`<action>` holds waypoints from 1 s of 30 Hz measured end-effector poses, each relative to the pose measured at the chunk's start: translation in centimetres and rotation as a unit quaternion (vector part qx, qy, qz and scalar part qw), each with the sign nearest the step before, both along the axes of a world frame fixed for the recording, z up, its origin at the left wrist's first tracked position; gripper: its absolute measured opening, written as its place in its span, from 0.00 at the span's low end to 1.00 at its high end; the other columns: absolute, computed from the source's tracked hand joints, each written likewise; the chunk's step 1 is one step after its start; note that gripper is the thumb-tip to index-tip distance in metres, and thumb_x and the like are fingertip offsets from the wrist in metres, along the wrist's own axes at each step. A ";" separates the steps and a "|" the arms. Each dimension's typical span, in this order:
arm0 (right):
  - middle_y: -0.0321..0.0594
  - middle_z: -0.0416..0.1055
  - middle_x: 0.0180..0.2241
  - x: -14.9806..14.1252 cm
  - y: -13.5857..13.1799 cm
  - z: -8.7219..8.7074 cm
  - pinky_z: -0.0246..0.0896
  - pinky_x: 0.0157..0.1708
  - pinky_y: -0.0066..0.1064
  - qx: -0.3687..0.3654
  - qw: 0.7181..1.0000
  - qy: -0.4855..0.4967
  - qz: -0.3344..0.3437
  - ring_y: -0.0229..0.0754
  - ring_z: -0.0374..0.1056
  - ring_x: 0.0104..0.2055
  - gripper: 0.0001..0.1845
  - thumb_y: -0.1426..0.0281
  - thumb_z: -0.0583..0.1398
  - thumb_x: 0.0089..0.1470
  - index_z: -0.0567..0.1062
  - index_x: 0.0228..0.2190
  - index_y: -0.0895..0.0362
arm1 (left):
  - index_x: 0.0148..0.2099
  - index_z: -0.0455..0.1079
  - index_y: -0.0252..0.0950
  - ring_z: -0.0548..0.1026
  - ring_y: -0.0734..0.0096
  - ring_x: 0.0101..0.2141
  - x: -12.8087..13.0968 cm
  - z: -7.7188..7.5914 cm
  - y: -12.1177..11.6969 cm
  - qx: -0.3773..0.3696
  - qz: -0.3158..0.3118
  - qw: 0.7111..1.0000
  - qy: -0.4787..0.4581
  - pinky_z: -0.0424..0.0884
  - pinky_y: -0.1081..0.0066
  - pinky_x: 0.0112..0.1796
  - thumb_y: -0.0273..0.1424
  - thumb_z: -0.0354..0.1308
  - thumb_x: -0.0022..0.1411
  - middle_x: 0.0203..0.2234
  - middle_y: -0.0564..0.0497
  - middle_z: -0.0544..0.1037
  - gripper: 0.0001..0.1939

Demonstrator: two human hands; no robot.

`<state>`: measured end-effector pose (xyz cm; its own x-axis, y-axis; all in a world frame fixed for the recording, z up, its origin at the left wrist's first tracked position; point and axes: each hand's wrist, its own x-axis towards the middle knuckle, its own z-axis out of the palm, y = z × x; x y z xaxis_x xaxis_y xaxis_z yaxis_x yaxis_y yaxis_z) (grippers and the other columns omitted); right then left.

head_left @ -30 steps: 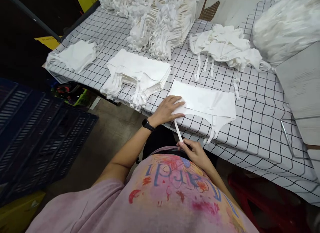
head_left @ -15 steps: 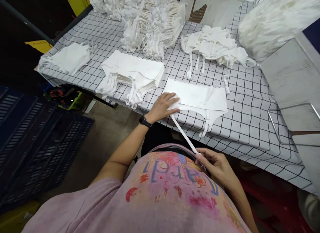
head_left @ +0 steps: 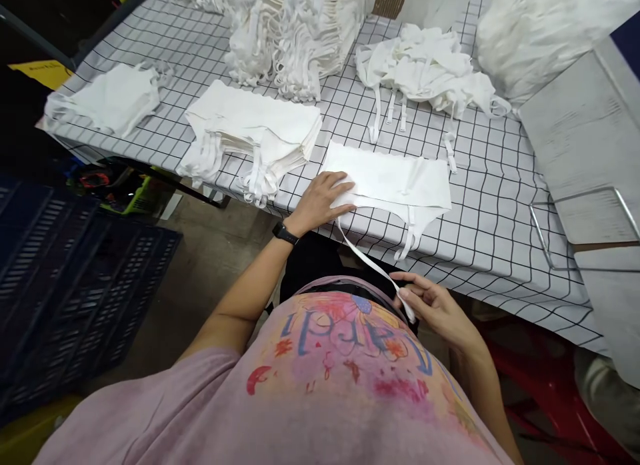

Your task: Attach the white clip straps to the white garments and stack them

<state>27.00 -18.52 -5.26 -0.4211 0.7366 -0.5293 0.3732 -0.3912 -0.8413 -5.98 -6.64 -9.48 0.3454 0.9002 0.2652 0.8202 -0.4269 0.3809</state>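
A white camisole-like top [head_left: 395, 175] lies folded at the table's front edge. My left hand [head_left: 323, 200] rests on its left end, palm down with fingers spread. From beside that hand a white strap [head_left: 365, 257] runs down over the edge in a slack curve. My right hand [head_left: 433, 308], in front of my body, pinches the strap near its free end between thumb and fingers. The top's other strap [head_left: 409, 242] hangs in a loop at the right.
Left of the top is a stack of folded white tops [head_left: 255, 128], with another small pile [head_left: 110, 98] farther left. Behind lie tall strap bundles [head_left: 300, 45] and a loose heap [head_left: 420, 68]. A carton [head_left: 585, 152] with a wire frame [head_left: 540, 235] stands right. Blue crates [head_left: 100, 285] are lower left.
The strap has gone from straight and taut to a slack curve, its end now showing below my right fingers. My left hand stays on the top. The whole view has shifted slightly.
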 end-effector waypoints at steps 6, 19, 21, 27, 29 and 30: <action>0.49 0.80 0.44 -4.5 2.5 -4.4 0.69 0.32 0.35 0.190 0.976 -0.102 0.037 0.42 0.75 0.29 0.24 0.56 0.59 0.64 0.79 0.54 0.55 | 0.64 0.70 0.36 0.66 0.52 0.61 0.0 0.0 -0.1 0.008 0.000 1.000 0.006 0.62 0.53 0.65 0.53 0.53 0.70 0.64 0.41 0.69 0.32; 0.41 0.79 0.32 -14.4 6.1 -7.7 0.67 0.36 0.35 0.167 0.985 0.038 0.031 0.45 0.73 0.34 0.24 0.56 0.61 0.59 0.77 0.51 0.57 | 0.66 0.69 0.39 0.65 0.51 0.63 0.0 0.0 -0.2 -0.009 0.005 1.000 -0.002 0.63 0.50 0.65 0.52 0.55 0.70 0.65 0.42 0.69 0.30; 0.39 0.76 0.29 -14.3 6.0 -7.3 0.63 0.32 0.33 0.160 0.985 0.043 0.044 0.42 0.70 0.30 0.20 0.55 0.60 0.60 0.79 0.44 0.57 | 0.66 0.69 0.40 0.65 0.51 0.63 0.0 0.0 -0.2 -0.012 0.006 1.000 -0.005 0.63 0.50 0.65 0.52 0.55 0.70 0.65 0.42 0.69 0.30; 0.38 0.74 0.29 -12.5 4.7 -3.6 0.60 0.32 0.31 0.099 0.987 0.098 0.082 0.38 0.65 0.30 0.19 0.53 0.60 0.63 0.77 0.31 0.56 | 0.65 0.69 0.38 0.65 0.51 0.63 0.0 0.0 -0.1 -0.007 0.004 1.000 -0.006 0.63 0.50 0.64 0.53 0.54 0.70 0.65 0.41 0.69 0.31; 0.41 0.77 0.35 -12.2 4.3 -2.9 0.62 0.33 0.30 0.053 0.988 0.127 0.077 0.37 0.66 0.31 0.18 0.54 0.61 0.62 0.77 0.35 0.56 | 0.65 0.69 0.37 0.65 0.52 0.63 0.0 0.0 -0.1 -0.006 0.002 1.000 -0.008 0.64 0.50 0.64 0.53 0.54 0.70 0.65 0.41 0.69 0.31; 0.42 0.78 0.38 -12.3 4.2 -2.8 0.62 0.32 0.30 0.037 0.988 0.137 0.068 0.37 0.66 0.31 0.17 0.54 0.62 0.61 0.76 0.38 0.56 | 0.65 0.69 0.38 0.65 0.51 0.63 0.0 0.0 -0.1 -0.005 0.003 1.000 -0.008 0.64 0.50 0.64 0.53 0.54 0.70 0.65 0.41 0.69 0.31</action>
<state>14.71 -14.34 -8.09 -0.6387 0.6956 -0.3290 0.1732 -0.2867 -0.9423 -5.96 -6.73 -9.47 0.3362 0.9048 0.2614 0.8158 -0.4185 0.3991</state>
